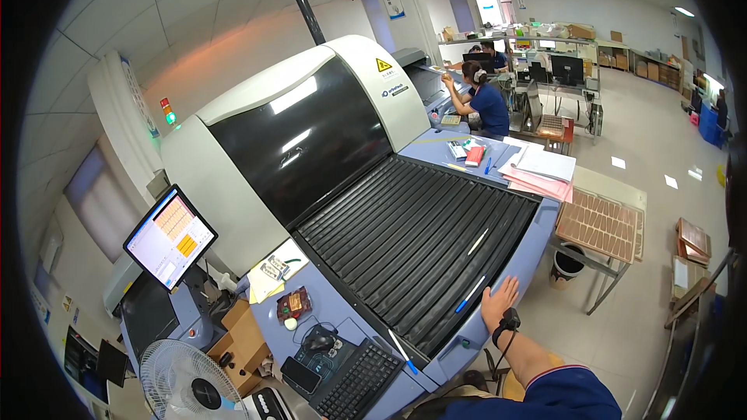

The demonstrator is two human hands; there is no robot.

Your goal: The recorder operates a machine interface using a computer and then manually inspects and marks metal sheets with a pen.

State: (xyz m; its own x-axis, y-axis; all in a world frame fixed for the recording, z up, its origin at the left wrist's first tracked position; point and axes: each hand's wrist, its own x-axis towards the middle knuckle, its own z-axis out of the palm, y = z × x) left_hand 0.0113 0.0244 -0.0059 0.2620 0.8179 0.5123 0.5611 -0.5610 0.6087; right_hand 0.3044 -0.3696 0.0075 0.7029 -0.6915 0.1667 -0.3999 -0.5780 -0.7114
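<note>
My right hand point(499, 303) rests with fingers stretched out on the blue front rim of a large white and blue machine point(510, 253). It holds nothing, and a black band sits on its wrist. Just left of the fingertips, a blue and white pen point(469, 295) lies on the black ribbed bellows cover point(405, 225). Farther up the bellows is a pale slim stick or pen point(478, 241). Another white and blue pen point(402, 350) lies at the front left corner, beside a black keyboard point(359, 379). My left hand is out of the picture.
A mouse point(318, 340), a phone point(301, 374) and a monitor point(170, 236) stand at left, above a fan point(191, 385). Papers point(545, 165) lie on the far right corner. Beyond stands a table of copper-coloured panels point(597, 225); a co-worker point(489, 105) sits farther back.
</note>
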